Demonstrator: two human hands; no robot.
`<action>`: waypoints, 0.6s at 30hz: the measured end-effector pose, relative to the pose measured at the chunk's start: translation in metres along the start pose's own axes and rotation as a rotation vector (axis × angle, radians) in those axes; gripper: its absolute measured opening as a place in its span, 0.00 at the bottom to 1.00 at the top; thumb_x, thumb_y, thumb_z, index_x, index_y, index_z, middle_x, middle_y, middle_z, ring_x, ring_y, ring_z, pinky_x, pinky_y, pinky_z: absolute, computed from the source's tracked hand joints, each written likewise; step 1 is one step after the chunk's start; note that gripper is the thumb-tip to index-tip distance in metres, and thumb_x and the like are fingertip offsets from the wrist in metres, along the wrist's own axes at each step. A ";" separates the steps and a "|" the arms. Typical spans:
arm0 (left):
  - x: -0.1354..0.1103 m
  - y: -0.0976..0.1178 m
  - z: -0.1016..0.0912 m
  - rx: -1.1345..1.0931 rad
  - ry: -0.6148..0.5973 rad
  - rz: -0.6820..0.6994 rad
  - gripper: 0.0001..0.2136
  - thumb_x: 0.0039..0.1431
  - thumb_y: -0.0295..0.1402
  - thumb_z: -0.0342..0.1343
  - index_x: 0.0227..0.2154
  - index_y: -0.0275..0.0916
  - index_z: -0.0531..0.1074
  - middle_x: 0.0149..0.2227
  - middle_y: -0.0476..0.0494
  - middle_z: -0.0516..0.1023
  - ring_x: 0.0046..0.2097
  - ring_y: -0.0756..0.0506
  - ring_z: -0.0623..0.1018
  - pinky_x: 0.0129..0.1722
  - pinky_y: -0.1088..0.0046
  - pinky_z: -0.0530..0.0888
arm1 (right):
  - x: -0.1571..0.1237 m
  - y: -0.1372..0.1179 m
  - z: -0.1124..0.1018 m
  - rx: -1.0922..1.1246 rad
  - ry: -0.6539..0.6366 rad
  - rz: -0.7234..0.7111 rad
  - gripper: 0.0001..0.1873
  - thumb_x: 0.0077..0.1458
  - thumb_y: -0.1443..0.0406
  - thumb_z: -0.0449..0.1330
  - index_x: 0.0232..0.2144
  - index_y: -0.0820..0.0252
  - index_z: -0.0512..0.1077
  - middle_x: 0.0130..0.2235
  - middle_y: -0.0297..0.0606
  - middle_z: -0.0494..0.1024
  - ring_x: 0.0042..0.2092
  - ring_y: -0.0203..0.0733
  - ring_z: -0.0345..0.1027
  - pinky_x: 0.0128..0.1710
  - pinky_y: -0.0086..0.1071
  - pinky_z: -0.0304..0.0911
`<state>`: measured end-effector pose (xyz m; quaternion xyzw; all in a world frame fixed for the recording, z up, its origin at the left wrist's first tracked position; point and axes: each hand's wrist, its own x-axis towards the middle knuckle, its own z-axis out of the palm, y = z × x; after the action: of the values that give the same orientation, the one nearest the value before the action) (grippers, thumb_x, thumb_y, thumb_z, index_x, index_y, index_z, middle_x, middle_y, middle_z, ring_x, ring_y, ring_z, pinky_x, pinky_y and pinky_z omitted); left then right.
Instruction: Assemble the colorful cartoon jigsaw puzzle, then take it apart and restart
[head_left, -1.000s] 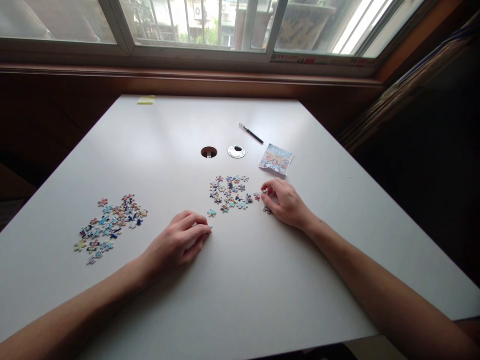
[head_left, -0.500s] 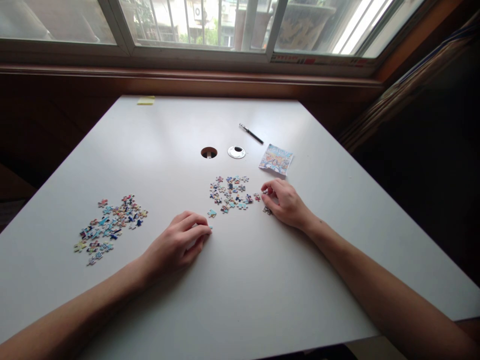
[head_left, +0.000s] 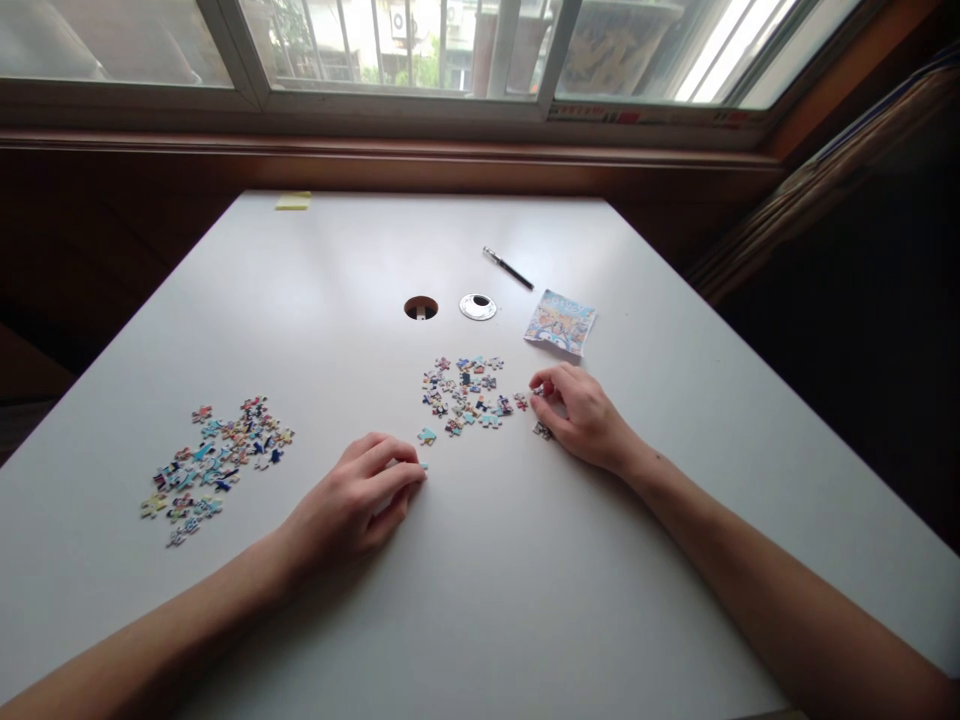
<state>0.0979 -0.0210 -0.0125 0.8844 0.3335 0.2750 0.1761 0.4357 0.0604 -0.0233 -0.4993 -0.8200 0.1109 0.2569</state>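
My left hand (head_left: 367,492) rests on the white table (head_left: 480,580), its fingers closed on a jigsaw piece (head_left: 424,467). Only a light blue edge of that piece shows at the fingertips. Just beyond it lies a loose blue piece (head_left: 427,436). To the right, my right hand (head_left: 581,412) is curled with thumb and forefinger around a small jigsaw piece (head_left: 538,391), mostly hidden by the fingers. Another piece (head_left: 541,431) lies partly under this hand. Between and beyond both hands spreads a cluster of jigsaw pieces (head_left: 466,380).
A second pile of jigsaw pieces (head_left: 217,455) lies on the left. Beyond the right hand are a colourful printed sheet (head_left: 561,322) and a black pen (head_left: 508,268). A round cable hole (head_left: 421,308) sits beside a silver cover (head_left: 478,306). A yellow note (head_left: 293,201) marks the far edge.
The view has shifted slightly, so everything on the table appears a little lower. Both hands keep nearly the same pose and place among the pieces.
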 end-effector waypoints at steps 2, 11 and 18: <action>0.000 -0.001 0.000 0.002 -0.004 0.002 0.11 0.63 0.20 0.52 0.45 0.38 0.72 0.44 0.38 0.75 0.47 0.42 0.73 0.50 0.63 0.73 | 0.000 0.000 0.000 0.001 -0.006 0.003 0.05 0.62 0.64 0.57 0.41 0.57 0.69 0.36 0.39 0.72 0.38 0.45 0.66 0.43 0.41 0.62; -0.001 -0.001 -0.001 0.009 -0.014 0.002 0.15 0.60 0.18 0.53 0.47 0.37 0.71 0.45 0.36 0.75 0.49 0.41 0.73 0.51 0.63 0.73 | 0.001 -0.001 -0.001 0.005 -0.014 0.033 0.05 0.61 0.64 0.58 0.40 0.55 0.69 0.35 0.39 0.72 0.38 0.46 0.66 0.42 0.41 0.62; -0.001 0.000 -0.002 0.001 -0.015 -0.013 0.15 0.60 0.17 0.52 0.48 0.37 0.71 0.45 0.36 0.75 0.50 0.41 0.73 0.50 0.63 0.74 | 0.000 0.000 -0.002 0.068 0.014 0.096 0.05 0.59 0.65 0.58 0.40 0.55 0.70 0.32 0.36 0.71 0.33 0.42 0.66 0.37 0.39 0.63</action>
<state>0.0965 -0.0217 -0.0111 0.8844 0.3378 0.2670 0.1800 0.4373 0.0603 -0.0216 -0.5299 -0.7891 0.1474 0.2736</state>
